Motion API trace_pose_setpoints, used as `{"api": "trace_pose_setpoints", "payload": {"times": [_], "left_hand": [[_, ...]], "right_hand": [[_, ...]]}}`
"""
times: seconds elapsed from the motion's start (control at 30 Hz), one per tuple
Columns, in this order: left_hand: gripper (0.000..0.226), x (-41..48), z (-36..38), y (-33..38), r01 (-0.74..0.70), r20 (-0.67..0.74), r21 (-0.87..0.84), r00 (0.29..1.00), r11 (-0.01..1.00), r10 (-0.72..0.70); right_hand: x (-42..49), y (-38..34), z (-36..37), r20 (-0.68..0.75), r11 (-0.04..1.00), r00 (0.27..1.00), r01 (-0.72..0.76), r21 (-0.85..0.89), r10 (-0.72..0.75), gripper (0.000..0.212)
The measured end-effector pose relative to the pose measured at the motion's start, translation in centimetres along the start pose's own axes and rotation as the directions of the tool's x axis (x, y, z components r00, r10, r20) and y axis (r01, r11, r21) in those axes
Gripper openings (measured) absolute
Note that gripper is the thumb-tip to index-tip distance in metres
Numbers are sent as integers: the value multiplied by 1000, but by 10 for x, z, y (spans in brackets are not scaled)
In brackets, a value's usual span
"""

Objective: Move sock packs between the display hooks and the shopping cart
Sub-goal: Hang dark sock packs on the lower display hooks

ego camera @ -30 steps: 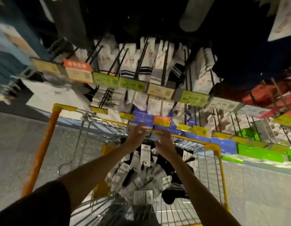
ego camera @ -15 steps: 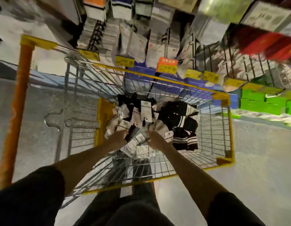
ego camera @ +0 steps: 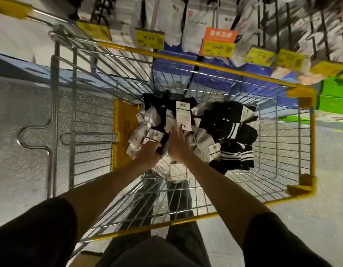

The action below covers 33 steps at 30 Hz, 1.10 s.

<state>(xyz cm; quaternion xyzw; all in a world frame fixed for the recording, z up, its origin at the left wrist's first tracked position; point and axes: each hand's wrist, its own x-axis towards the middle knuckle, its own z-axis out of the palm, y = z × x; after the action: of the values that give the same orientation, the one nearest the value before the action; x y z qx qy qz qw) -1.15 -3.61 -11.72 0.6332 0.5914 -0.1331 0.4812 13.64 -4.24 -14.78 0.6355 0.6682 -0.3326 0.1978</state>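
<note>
Black sock pack (ego camera: pixel 164 143) now clasped in the left grip (ego camera: pixel 149 151); right grip (ego camera: pixel 178 144), fingers spread, has moved in beside it.

A speckled grey floor (ego camera: pixel 22 170) runs along a store aisle under dim, uneven light. Yellow price tags (ego camera: pixel 149 39) and one orange sign (ego camera: pixel 220 35) line the shelf front, with blue boxes (ego camera: pixel 172 53) stacked low beneath them and bright green packaging (ego camera: pixel 334 89) at far right.

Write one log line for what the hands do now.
left hand: grips dark sock pack | right hand: fingers straight, over sock pile in cart
</note>
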Motion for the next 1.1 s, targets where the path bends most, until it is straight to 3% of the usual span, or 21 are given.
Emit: {"api": "trace_pose_setpoints", "payload": {"times": [0.07, 0.17, 0.3, 0.33, 0.4, 0.47, 0.53, 0.63, 0.67, 0.77, 0.87, 1.03, 1.1], "left_hand": [[52, 0, 2, -2, 43, -55, -31, 998, 999, -44], [63, -1, -6, 4, 59, -172, -117, 982, 991, -79], [89, 5, -34, 27, -142, -322, -202, 944, 969, 72], [100, 8, -43, 35, -204, -319, -168, 937, 965, 142], [114, 10, -65, 53, -242, -185, -153, 959, 958, 213], [100, 10, -79, 72, -287, 77, -231, 947, 930, 311], [62, 8, -79, 89, -260, 251, -339, 901, 904, 354], [29, 5, -66, 95, -57, 318, -518, 914, 854, 253], [26, 5, -60, 90, 9, 317, -570, 925, 821, 209], [29, 5, -50, 62, 166, 265, -735, 963, 657, 54], [41, 6, -50, 39, 218, 204, -789, 975, 574, -89], [46, 13, -53, 18, 231, 128, -851, 962, 472, -240], [37, 17, -54, 15, 219, 116, -860, 963, 461, -242]], "right_hand": [[-6, 3, -9, -120, 997, 991, 60, 57, -53, 50], [-19, 14, -37, -392, 969, 907, 215, 123, -151, 17], [-51, 39, -85, -400, 881, 916, 209, 424, -25, 30], [-62, 45, -101, -451, 844, 892, 260, 469, -25, 37], [-81, 54, -130, -535, 790, 843, 365, 493, -56, 46], [-88, 60, -148, -556, 702, 831, 415, 579, -33, 43], [-78, 66, -157, -532, 552, 844, 413, 724, 66, 40], [-49, 78, -144, -419, 343, 876, 327, 880, 239, 40], [-40, 80, -136, -394, 327, 872, 296, 897, 290, 38], [-15, 83, -103, -314, 422, 865, 135, 896, 391, 28], [5, 80, -67, -160, 639, 936, -84, 765, 314, 19], [20, 74, -29, -58, 930, 990, -101, 355, 130, 53], [27, 70, -24, -34, 980, 996, -71, 185, 78, 70]]}}
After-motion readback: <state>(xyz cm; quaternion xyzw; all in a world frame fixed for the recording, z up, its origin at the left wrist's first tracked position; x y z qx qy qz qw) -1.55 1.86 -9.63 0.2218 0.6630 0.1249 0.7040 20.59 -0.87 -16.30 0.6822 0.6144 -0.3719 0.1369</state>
